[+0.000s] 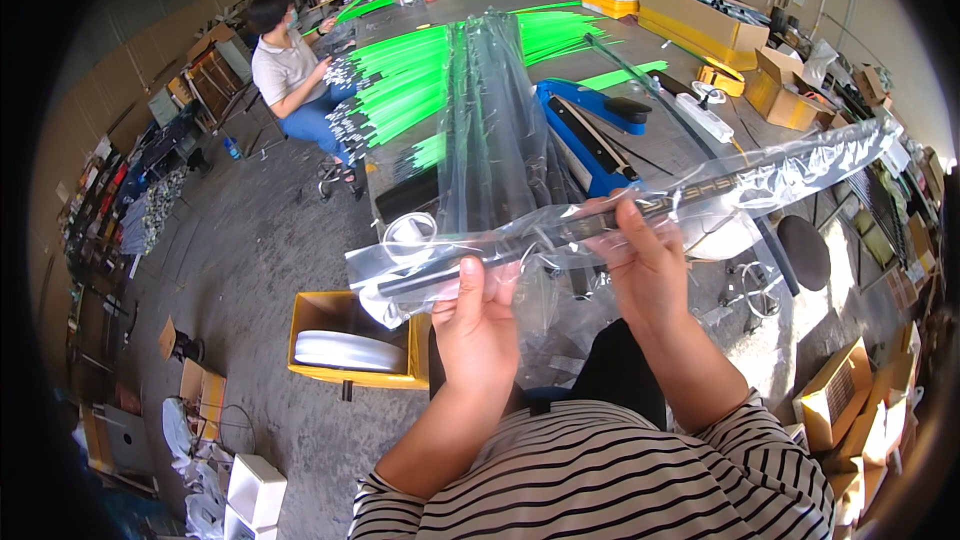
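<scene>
A long black rod-like item in a clear plastic sleeve [760, 178] stretches across in front of me, rising to the right. Pale marks show on its dark surface. My left hand [476, 325] grips it near its left end, the thumb pressed on top. Around its middle my right hand [648, 265] is closed, thumb also on top. Behind it, a pile of similar clear plastic sleeves with dark contents [485, 130] lies on the table. Just right of that pile stands a blue impulse bag sealer [592, 155] with a black-tipped arm.
Bundles of bright green rods [405, 85] spread over the table [395, 30]. A seated person [290, 65] holds some at the left. A yellow-edged box [350, 380] with a white roll [348, 350] stands below left. A white power strip [704, 118] and cartons [785, 90] are at right.
</scene>
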